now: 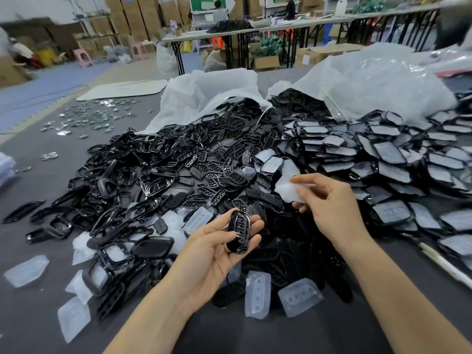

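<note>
- Warehouse cartons (132, 19) and long tables (255, 34) stand behind a grey tabletop (255, 338).
- Black shell (238, 232) is held above the tabletop's near middle by the left hand (217, 251). Its fingers (256, 223) curl behind the shell and the thumb lies on its face, so it is clamped.
- Clear pad (288, 190) is up and right of the shell, apart from it. The right hand (329, 205) pinches it between thumb and fingertips.
- Spare pads (258, 293), two of them, lie side by side on the tabletop just below the hands.
- Black pile (166, 169) of frames and button plates spreads under and left of both hands.
- Film-covered pieces (383, 154) lie in overlapping rows to the right.
- White bags (204, 93) lie open behind the piles, with parts spilling out.
- Shiny bits (89, 118) are scattered at the far left.
</note>
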{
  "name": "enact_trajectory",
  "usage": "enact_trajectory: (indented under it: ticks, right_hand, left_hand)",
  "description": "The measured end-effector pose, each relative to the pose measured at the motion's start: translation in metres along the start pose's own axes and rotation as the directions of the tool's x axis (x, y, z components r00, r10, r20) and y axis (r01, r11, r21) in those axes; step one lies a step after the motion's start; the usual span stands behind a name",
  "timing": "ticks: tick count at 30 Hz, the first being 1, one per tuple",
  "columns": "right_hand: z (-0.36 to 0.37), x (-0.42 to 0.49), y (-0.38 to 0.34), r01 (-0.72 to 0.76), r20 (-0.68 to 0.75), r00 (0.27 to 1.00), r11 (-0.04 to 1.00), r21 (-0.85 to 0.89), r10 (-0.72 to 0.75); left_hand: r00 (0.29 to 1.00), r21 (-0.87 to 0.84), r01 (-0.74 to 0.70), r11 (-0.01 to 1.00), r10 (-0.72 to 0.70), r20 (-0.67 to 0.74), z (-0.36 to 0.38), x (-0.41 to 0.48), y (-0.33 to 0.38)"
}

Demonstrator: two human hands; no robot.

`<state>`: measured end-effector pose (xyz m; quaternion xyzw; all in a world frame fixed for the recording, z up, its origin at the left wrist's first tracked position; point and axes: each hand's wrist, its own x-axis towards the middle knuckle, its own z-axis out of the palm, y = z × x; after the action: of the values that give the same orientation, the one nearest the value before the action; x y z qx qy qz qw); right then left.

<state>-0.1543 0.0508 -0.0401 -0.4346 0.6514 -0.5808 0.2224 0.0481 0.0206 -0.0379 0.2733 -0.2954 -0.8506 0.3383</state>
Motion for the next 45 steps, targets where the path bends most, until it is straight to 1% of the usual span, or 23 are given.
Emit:
enact_trajectory:
  ticks: [3,6,8,10,13,16,18,19,20,21,22,23,24,25,26,27,28,30,32,34,36,40,45]
  right_hand:
    - [0.001,0.001,0.003,0.028,0.035,0.999,0.98,-0.198,-0.022]
    - [0.004,-0.006,0.002,0.094,-0.001,0.995,0.918,-0.385,-0.103]
    - [0.006,-0.008,0.0,0.116,-0.022,0.99,0.9,-0.42,-0.138]
    - [0.008,-0.009,-0.001,0.116,-0.032,0.989,0.895,-0.431,-0.143]
    - [0.009,-0.011,-0.001,0.154,-0.002,0.984,0.868,-0.473,-0.176]
    - [0.015,-0.013,-0.001,0.259,0.065,0.961,0.795,-0.548,-0.267]
    - [0.017,-0.015,-0.004,0.317,0.04,0.93,0.746,-0.586,-0.364]
    - [0.017,-0.015,-0.006,0.33,0.002,0.914,0.741,-0.584,-0.406]
    - [0.016,-0.015,-0.009,0.338,-0.047,0.899,0.759,-0.557,-0.435]
    - [0.015,-0.015,-0.01,0.344,-0.103,0.888,0.795,-0.499,-0.448]
    - [0.013,-0.015,-0.012,0.341,-0.151,0.889,0.845,-0.412,-0.432]
    - [0.011,-0.015,-0.013,0.31,-0.179,0.911,0.903,-0.297,-0.371]
    - [0.011,-0.015,-0.015,0.238,-0.185,0.946,0.958,-0.159,-0.266]
    - [0.011,-0.014,-0.017,0.137,-0.171,0.976,0.991,-0.001,-0.135]
    - [0.012,-0.014,-0.019,0.026,-0.134,0.991,0.986,0.164,-0.004]
    - [0.013,-0.013,-0.02,-0.068,-0.087,0.991,0.949,0.309,0.1]
    - [0.013,-0.013,-0.021,-0.133,-0.047,0.985,0.903,0.408,0.167]
    - [0.012,-0.012,-0.022,-0.206,0.017,0.973,0.833,0.513,0.23]
    - [0.01,-0.012,-0.024,-0.272,0.091,0.959,0.774,0.572,0.27]
    - [0.011,-0.013,-0.026,-0.337,0.163,0.94,0.74,0.583,0.3]
    - [0.012,-0.014,-0.027,-0.373,0.211,0.928,0.744,0.554,0.308]
    - [0.012,-0.016,-0.03,-0.359,0.257,0.931,0.777,0.517,0.26]
    - [0.015,-0.019,-0.028,-0.365,0.345,0.917,0.774,0.518,0.201]
  left_hand:
    - [1.0,0.028,0.004,1.0,-0.004,0.001,0.001,0.0,-0.002]
    - [1.0,0.04,0.0,0.999,0.0,0.004,-0.002,0.0,-0.003]
    - [1.0,0.044,0.0,0.999,-0.001,0.014,-0.003,0.001,-0.004]
    - [1.0,0.031,0.001,1.0,-0.002,0.021,-0.003,0.002,-0.004]
    - [1.0,0.0,-0.001,1.0,0.001,0.027,-0.004,0.001,-0.004]
    - [0.999,0.033,-0.021,0.999,0.019,0.036,-0.002,0.0,-0.004]
    - [0.999,0.049,-0.033,0.998,0.032,0.036,-0.002,0.0,-0.004]
    - [0.999,0.05,-0.038,0.998,0.036,0.033,-0.002,0.0,-0.004]
    - [0.999,0.044,-0.04,0.998,0.039,0.028,-0.002,0.0,-0.004]
    - [0.999,0.037,-0.042,0.998,0.041,0.022,-0.002,0.0,-0.003]
    - [0.999,0.035,-0.04,0.999,0.039,0.018,-0.002,0.0,-0.003]
    - [0.999,0.039,-0.037,0.999,0.036,0.018,-0.002,-0.001,-0.004]
    - [0.999,0.048,-0.035,0.998,0.034,0.019,-0.003,-0.001,-0.004]
    - [0.999,0.059,-0.035,0.998,0.033,0.02,-0.003,-0.001,-0.005]
    - [0.999,0.071,-0.036,0.997,0.034,0.019,-0.003,-0.002,-0.005]
    - [0.999,0.082,-0.037,0.996,0.036,0.018,-0.003,-0.002,-0.005]
    - [0.999,0.089,-0.037,0.995,0.036,0.017,-0.002,-0.003,-0.004]
    - [0.999,0.095,-0.039,0.995,0.037,0.022,-0.002,-0.003,-0.004]
    - [0.998,0.09,-0.051,0.995,0.049,0.027,-0.002,-0.003,-0.003]
    - [0.997,0.069,-0.07,0.995,0.067,0.038,-0.001,-0.003,-0.002]
    - [0.995,0.036,-0.081,0.996,0.079,0.065,-0.001,-0.004,-0.001]
    - [0.988,-0.045,-0.069,0.997,0.075,0.137,-0.002,-0.004,0.002]
    - [0.975,-0.108,-0.092,0.99,0.111,0.192,-0.002,-0.006,0.005]
